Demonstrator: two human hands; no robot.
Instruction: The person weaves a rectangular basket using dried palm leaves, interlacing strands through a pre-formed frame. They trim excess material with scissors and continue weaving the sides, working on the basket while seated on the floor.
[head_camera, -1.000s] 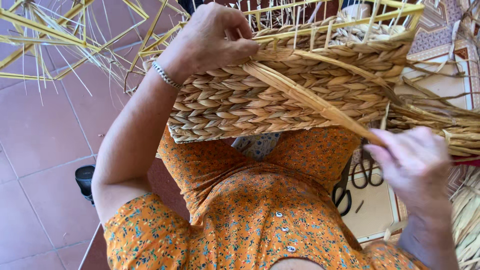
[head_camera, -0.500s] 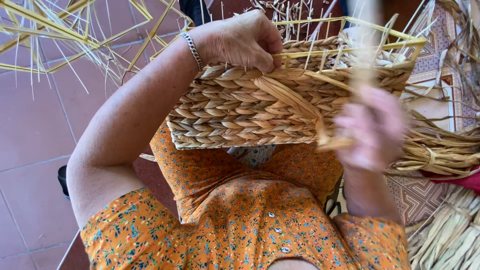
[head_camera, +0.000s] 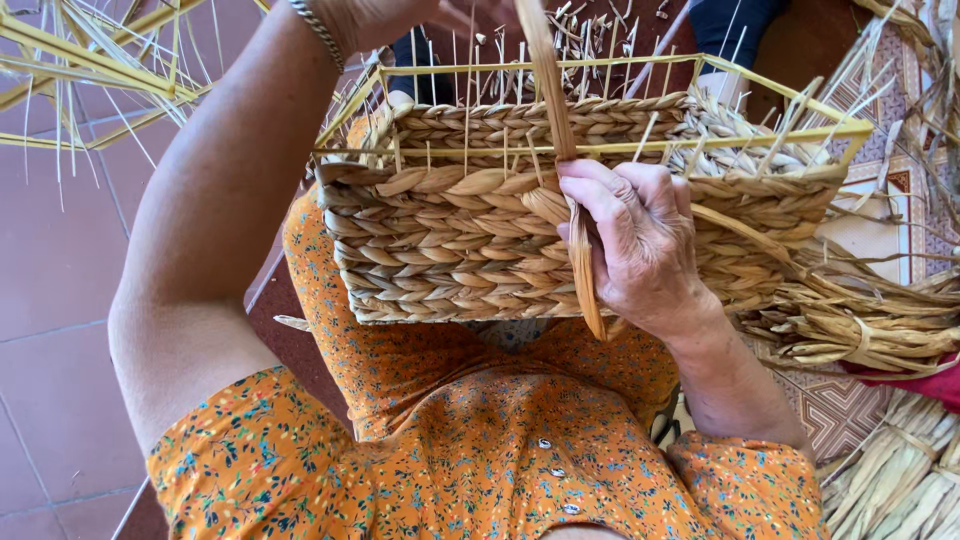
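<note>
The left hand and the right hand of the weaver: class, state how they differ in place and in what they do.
The left hand reaches over the basket at the frame's top edge, mostly cut off; the right hand lies fully in view against the woven wall. The right hand presses a flat straw strand; the left hand's grip cannot be seen. Both are bare.

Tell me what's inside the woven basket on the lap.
Inside the basket, only the yellow wire frame and thin upright spokes show, with the far woven wall. Its bottom is hidden by the near wall and the right hand holding a strand.

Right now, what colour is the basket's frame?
Yellow: thin yellow rods of the frame over the tan woven basket, head view.
</note>
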